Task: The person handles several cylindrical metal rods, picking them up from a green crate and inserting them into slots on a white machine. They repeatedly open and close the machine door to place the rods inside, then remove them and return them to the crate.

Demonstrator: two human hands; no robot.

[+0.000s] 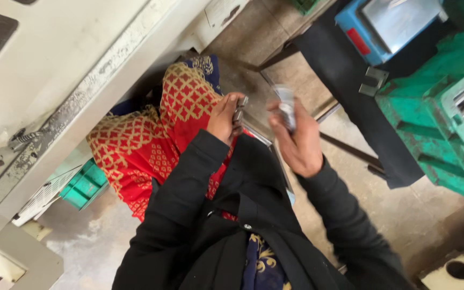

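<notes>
The left hand [224,115] is raised in front of the body, its fingers closed around a small grey metal part [239,108] that protrudes at the fingertips. The right hand [296,142] is held just beside it, apart from it, gripping a blurred stack of shiny metal pieces [286,109] between thumb and fingers. Both arms wear black sleeves [189,188]. Below the hands lies red cloth with a yellow lattice pattern [151,139] over the lap. A white machine body [55,70] occupies the left side. A green metal frame [430,123] stands at the right, with a blue box [371,32] above it. The floor [414,215] is bare concrete.
</notes>
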